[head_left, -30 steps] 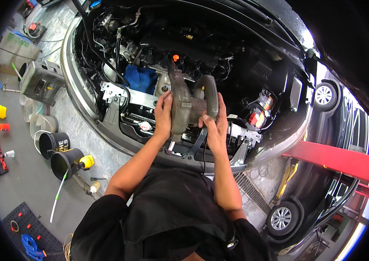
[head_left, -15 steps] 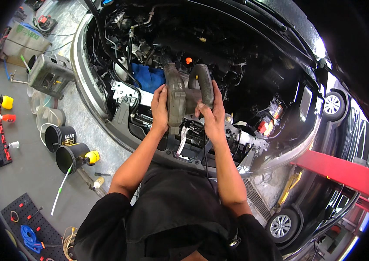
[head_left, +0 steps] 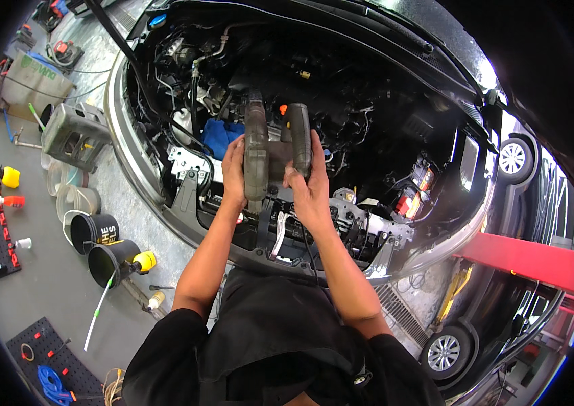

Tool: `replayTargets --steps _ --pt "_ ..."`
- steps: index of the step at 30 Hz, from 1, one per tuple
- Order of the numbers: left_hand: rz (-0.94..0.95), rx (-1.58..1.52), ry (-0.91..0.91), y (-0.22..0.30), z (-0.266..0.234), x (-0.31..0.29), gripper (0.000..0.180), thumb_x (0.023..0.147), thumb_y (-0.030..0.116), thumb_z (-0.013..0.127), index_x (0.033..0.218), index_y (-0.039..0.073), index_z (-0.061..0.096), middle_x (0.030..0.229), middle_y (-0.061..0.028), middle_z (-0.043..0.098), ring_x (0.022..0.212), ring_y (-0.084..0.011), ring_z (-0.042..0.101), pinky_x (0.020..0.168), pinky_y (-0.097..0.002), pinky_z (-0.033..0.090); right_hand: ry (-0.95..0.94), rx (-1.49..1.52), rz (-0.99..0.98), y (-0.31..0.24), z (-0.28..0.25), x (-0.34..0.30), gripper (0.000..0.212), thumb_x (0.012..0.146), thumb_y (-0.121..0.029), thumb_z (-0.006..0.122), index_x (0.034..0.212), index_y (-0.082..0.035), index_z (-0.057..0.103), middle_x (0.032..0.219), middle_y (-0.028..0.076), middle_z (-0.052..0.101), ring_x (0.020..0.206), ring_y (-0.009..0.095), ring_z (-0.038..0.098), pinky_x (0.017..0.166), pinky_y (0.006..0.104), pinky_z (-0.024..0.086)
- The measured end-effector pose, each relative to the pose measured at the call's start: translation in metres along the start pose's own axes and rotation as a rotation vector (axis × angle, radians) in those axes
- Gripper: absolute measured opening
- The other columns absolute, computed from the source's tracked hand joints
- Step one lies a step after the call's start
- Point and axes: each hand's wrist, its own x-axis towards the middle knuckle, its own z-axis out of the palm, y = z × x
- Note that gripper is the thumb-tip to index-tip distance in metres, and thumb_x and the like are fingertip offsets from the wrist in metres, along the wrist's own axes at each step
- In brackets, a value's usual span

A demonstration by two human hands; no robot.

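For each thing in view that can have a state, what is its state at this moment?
Grey blower: lifted over the engine bay, nozzle pointing away from the person.
Left hand: closed on the blower's round housing.
Right hand: closed on the blower's handle.
Car hood: raised.
Engine bay: open.
Blue cloth: lying crumpled inside the bay.
Black buckets: tipped, mouths showing.
Second car: raised on a red lift.

Matt grey plastic blower (head_left: 270, 152), blue cloth (head_left: 223, 135)

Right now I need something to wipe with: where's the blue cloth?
In the head view, the blue cloth lies inside the open engine bay, just left of the grey blower, above the left hand.
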Motion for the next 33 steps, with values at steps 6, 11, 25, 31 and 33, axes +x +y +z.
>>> replayTargets --steps 6,11,25,31,33 --pt "-0.097 -0.015 -0.138 -0.011 0.04 -0.005 0.042 0.114 0.034 0.051 0.14 0.003 0.063 0.116 -0.0034 0.069 0.102 -0.0107 0.063 0.091 -0.0281 0.051 0.168 -0.083 -0.001 -0.017 -0.023 -0.018 0.085 0.095 -0.002 0.055 0.17 -0.001 0.015 0.097 0.005 0.059 0.079 0.011 0.055 0.074 0.027 0.05" --pt "-0.212 -0.048 -0.26 -0.032 0.072 -0.01 0.044 0.112 0.035 0.053 0.141 0.003 0.062 0.121 -0.0046 0.07 0.106 -0.0118 0.065 0.094 -0.0287 0.052 0.319 -0.169 -0.069 -0.006 -0.053 -0.035 0.086 0.093 -0.001 0.055 0.17 -0.003 0.016 0.095 0.004 0.059 0.078 0.01 0.056 0.074 0.0264 0.051" --pt "-0.042 0.037 -0.189 -0.024 0.051 0.025 0.042 0.112 0.032 0.054 0.139 0.002 0.065 0.126 -0.0064 0.069 0.114 -0.0131 0.063 0.104 -0.0291 0.048 0.182 0.003 -0.02 0.0 -0.04 -0.005 0.082 0.1 -0.002 0.055 0.17 -0.002 0.013 0.149 0.016 0.049 0.125 0.018 0.052 0.11 0.0319 0.043" --pt "0.028 0.069 -0.15 -0.001 0.034 0.07 0.041 0.112 0.034 0.054 0.136 0.003 0.067 0.126 -0.0062 0.07 0.113 -0.0136 0.064 0.103 -0.0304 0.049 0.057 0.16 0.003 0.02 -0.029 0.051 0.082 0.102 -0.001 0.056 0.172 -0.009 0.014 0.132 0.009 0.057 0.094 0.011 0.056 0.086 0.0272 0.051" --pt "0.019 0.079 -0.146 -0.01 0.041 0.096 0.041 0.112 0.035 0.055 0.135 0.004 0.068 0.126 -0.0059 0.07 0.112 -0.0128 0.065 0.101 -0.0298 0.05 0.09 0.15 -0.01 0.021 -0.033 0.071 0.082 0.102 -0.001 0.056 0.172 -0.009 0.014 0.125 0.007 0.059 0.087 0.009 0.055 0.08 0.0265 0.051"
